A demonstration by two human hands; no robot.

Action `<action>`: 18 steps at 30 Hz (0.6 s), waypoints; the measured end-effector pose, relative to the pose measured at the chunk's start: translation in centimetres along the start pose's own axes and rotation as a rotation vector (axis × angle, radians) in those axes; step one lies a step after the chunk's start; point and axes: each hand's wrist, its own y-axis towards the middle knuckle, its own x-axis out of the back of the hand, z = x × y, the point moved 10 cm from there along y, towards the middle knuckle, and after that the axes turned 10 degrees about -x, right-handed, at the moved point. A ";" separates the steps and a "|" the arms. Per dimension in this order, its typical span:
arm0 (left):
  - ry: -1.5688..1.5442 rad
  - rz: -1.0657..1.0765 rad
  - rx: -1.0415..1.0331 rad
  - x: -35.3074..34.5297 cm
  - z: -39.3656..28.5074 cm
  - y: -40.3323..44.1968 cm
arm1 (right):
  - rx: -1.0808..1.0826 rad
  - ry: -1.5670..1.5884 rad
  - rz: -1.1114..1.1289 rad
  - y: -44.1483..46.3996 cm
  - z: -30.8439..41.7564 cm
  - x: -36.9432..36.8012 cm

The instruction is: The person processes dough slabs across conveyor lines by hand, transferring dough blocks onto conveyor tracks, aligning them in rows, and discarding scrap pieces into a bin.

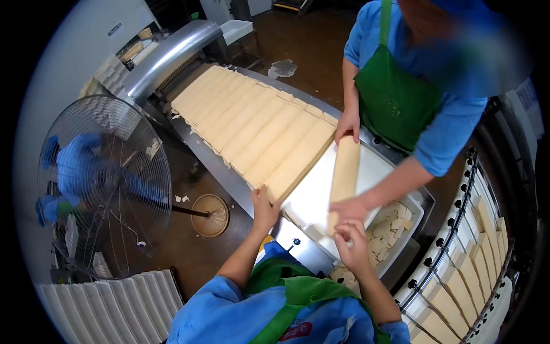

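A long row of pale dough strips [258, 123] lies side by side on the metal conveyor. My left hand [264, 211] grips the near end of the frontmost strip [303, 163], thumb and fingers bent round its corner. Out over the edge of the white board [312, 198], my right hand [353, 247] is closed, its fingertips pinching a thin pale scrap of dough [349, 214]. Just beyond it, a co-worker's two hands hold another long strip [345, 169] by its ends; the nearer of those hands is blurred and partly overlaps my fingertips.
Below the board is a white bin [417, 221] of dough offcuts [389, 232]. A curved rack [458, 281] with strips stands at the right. A fan [106, 183] and corrugated trays [114, 309] are at left. The co-worker in a green apron [395, 97] stands opposite.
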 end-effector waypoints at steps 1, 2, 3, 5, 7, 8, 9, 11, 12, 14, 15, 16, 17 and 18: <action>0.011 0.103 0.070 -0.8 0.0 0.8 | 0.038 -0.021 0.027 1.8 -0.2 -1.3; 0.023 0.209 0.137 -1.6 0.0 1.4 | 0.075 -0.041 0.052 3.7 -0.9 -2.6; 0.022 0.251 0.158 -1.9 -0.1 2.1 | 0.076 -0.087 0.027 5.7 -1.4 -3.7; -0.018 0.319 0.187 -2.6 -0.5 3.1 | 0.116 -0.208 -0.055 9.7 -1.4 -5.7; -0.071 0.366 0.212 -3.1 -0.8 3.8 | 0.113 -0.425 -0.117 13.9 -3.5 -7.6; -0.081 0.378 0.197 -3.1 -1.1 4.1 | 0.024 -0.554 -0.109 16.3 -5.2 -8.5; -0.139 0.399 0.210 -3.1 -1.2 4.3 | -0.015 -0.664 -0.128 18.5 -6.9 -9.1; -0.200 0.435 0.223 -2.5 -1.8 4.8 | -0.061 -0.771 -0.165 22.6 -9.2 -10.1; -0.189 0.463 0.195 -2.5 -1.7 4.9 | -0.154 -0.889 -0.190 24.7 -10.4 -10.0; -0.198 0.522 0.183 -2.7 -1.6 4.9 | -0.262 -1.007 -0.229 28.0 -11.8 -9.5; -0.138 0.538 0.109 -2.7 -1.9 5.1 | -0.320 -1.013 -0.241 29.3 -12.4 -9.1; -0.146 0.548 0.095 -2.9 -1.7 5.2 | -0.381 -1.019 -0.251 30.5 -12.9 -8.5; -0.111 0.595 0.103 -3.1 -1.7 5.2 | -0.453 -0.962 -0.208 31.4 -13.5 -8.3; -0.079 0.645 0.106 -3.4 -1.7 5.0 | -0.473 -0.967 -0.227 32.0 -13.4 -8.2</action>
